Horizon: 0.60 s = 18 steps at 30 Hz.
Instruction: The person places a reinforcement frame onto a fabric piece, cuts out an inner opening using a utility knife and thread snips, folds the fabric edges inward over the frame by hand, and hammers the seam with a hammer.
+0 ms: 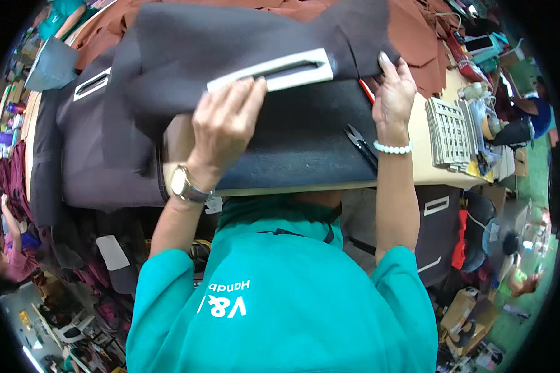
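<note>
Both hands hold up a dark brown sheet of fabric or leather [230, 40] over the table. On it is a white rectangular frame [295, 69] with a long dark slot. My left hand [227, 121], with a watch on its wrist, is closed on the sheet's near edge at the left end of the frame. At the sheet's right corner my right hand [394, 93], wearing a bead bracelet, pinches the edge between thumb and fingers. Below lie black-handled thread snips [361, 146] on a black mat [292, 161]. A red-orange pen-like stick [367, 91] is beside my right hand.
More dark pieces [106, 161] drape over the table's left side, one bearing another slotted frame [93, 84]. Reddish-brown sheets [426, 62] spread at the back. White slatted panels [448, 133] are stacked at right. Other people work at both sides.
</note>
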{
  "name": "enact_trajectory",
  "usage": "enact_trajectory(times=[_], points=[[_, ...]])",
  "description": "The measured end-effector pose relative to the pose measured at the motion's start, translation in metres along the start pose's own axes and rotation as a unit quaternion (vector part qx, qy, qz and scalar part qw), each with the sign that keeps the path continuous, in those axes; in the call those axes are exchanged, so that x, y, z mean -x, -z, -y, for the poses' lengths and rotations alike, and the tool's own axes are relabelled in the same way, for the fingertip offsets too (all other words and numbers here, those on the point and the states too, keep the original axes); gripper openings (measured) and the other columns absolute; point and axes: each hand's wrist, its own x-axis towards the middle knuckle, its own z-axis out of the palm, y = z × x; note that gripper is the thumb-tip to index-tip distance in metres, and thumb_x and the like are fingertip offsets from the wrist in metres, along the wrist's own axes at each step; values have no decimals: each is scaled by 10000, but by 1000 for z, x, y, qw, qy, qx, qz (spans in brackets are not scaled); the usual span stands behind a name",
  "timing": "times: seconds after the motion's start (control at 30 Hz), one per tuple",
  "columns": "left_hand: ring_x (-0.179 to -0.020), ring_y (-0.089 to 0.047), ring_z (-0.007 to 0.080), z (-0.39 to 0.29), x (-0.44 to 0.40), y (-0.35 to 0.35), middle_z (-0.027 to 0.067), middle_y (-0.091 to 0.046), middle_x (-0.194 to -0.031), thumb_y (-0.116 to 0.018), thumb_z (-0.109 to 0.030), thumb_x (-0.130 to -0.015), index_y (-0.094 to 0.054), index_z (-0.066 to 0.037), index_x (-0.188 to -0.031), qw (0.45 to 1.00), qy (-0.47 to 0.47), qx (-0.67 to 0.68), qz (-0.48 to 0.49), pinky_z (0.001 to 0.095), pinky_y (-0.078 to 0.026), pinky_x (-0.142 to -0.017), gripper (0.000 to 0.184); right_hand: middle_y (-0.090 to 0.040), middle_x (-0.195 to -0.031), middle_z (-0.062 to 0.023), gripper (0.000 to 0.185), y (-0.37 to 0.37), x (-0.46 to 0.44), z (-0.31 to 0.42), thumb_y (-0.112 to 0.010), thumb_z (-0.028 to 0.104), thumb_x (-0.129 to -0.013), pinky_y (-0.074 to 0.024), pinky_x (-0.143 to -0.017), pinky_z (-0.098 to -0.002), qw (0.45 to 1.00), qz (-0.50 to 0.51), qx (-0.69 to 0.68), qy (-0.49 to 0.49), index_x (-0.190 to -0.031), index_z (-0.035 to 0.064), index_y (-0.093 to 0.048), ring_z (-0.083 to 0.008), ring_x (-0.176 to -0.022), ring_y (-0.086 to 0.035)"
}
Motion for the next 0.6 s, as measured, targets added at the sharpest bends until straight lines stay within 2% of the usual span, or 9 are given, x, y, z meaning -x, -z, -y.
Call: enact_trajectory(times=[0.1, 0.2, 0.33, 0.43, 0.47, 0.53, 0.6], points=[[-823, -626, 236, -23, 24, -8, 90, -628, -904, -638, -16, -723, -649, -20, -955, 996, 6, 72, 50, 347, -491, -705, 232, -626, -978, -81, 235, 38, 13, -9, -578, 46, -881, -506, -753, -247, 989, -59, 130, 27, -1101, -3, -513, -117, -831, -600], [-829, -634, 234, -38, 40, -12, 98, -633, -922, -637, -20, -720, -636, -20, -957, 988, 29, 121, 92, 333, -499, -705, 237, -632, -842, -49, 187, 83, 22, -14, -571, 42, -889, -461, -675, -179, 947, -45, 309, 73, -1064, -13, -534, -58, -755, -560], [-856, -640, 225, -45, 48, -17, 90, -631, -927, -607, -64, -743, -622, -29, -970, 985, 27, 140, 102, 319, -510, -704, 230, -608, -718, -11, 167, 59, 46, 11, -565, 54, -897, -423, -624, -164, 913, -60, 392, 94, -1042, -28, -550, -27, -671, -517], [-827, -628, 222, -44, 45, -16, 81, -631, -913, -624, -50, -721, -636, -42, -947, 983, 46, 155, 85, 320, -502, -688, 227, -626, -754, -41, 201, 57, 49, 18, -572, 37, -879, -458, -651, -216, 871, -57, 480, 87, -1072, -18, -552, -84, -681, -561], [-810, -623, 227, -43, 43, -15, 84, -636, -910, -638, -25, -702, -643, -38, -935, 979, 58, 175, 84, 323, -501, -683, 233, -630, -774, -58, 214, 54, 50, 19, -577, 30, -867, -467, -665, -240, 816, -55, 548, 177, -1074, -17, -555, -118, -692, -575], [-761, -601, 235, -41, 39, -13, 84, -636, -897, -666, -6, -686, -655, -44, -920, 966, 91, 222, 97, 324, -491, -663, 237, -636, -813, -92, 240, 42, 51, 20, -589, 16, -843, -485, -692, -289, 667, -47, 657, 349, -1080, -15, -563, -187, -715, -603], [-767, -598, 242, -38, 38, -14, 87, -632, -901, -675, -21, -696, -653, -47, -930, 948, 123, 266, 128, 327, -490, -671, 237, -633, -867, -116, 231, 17, 58, 30, -597, 7, -821, -490, -716, -328, 692, -1, 612, 382, -1051, -12, -586, -238, -755, -613]])
